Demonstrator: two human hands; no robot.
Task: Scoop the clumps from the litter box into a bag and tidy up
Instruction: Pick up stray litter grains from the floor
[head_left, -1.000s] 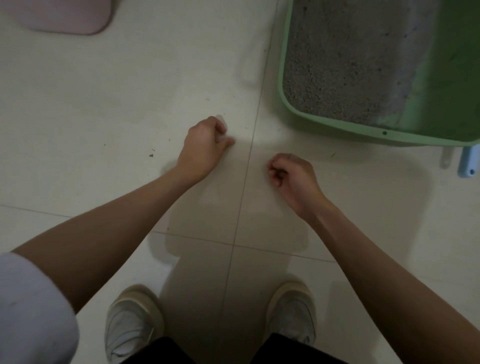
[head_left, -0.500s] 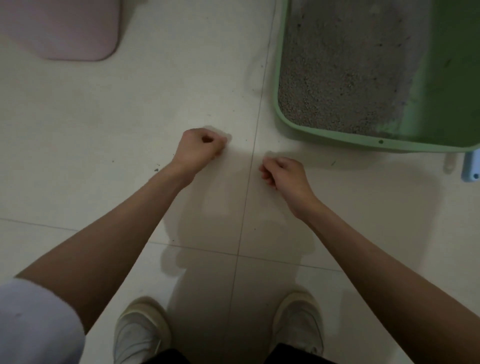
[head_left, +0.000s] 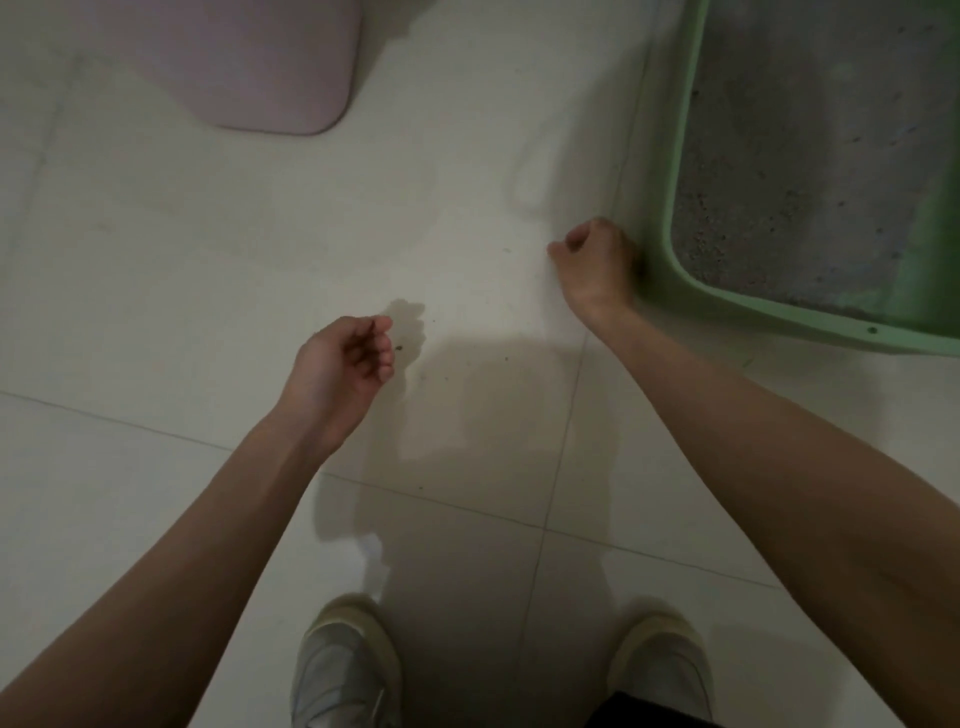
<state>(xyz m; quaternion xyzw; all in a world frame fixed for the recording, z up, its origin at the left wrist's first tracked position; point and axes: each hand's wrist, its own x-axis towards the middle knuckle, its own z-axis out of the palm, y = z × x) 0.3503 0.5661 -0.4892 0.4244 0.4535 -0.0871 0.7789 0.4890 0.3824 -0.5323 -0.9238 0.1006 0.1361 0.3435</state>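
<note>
While the litter box (head_left: 810, 171) sits at 2 o'clock with its grey litter level and no clumps visible, the scooping looks done; no bag or scoop is in view. Left hand (head_left: 340, 371) hangs loosely curled, palm up, holding nothing. Right hand (head_left: 595, 265), fisted just beside the box rim, may pinch something, but I cannot tell; specks (head_left: 400, 347) on the floor (head_left: 208, 249) suggest tidying remains.

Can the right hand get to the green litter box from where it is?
Probably yes. The right hand hangs right beside the near-left corner of the green litter box, with only bare floor around it and nothing between them.
</note>
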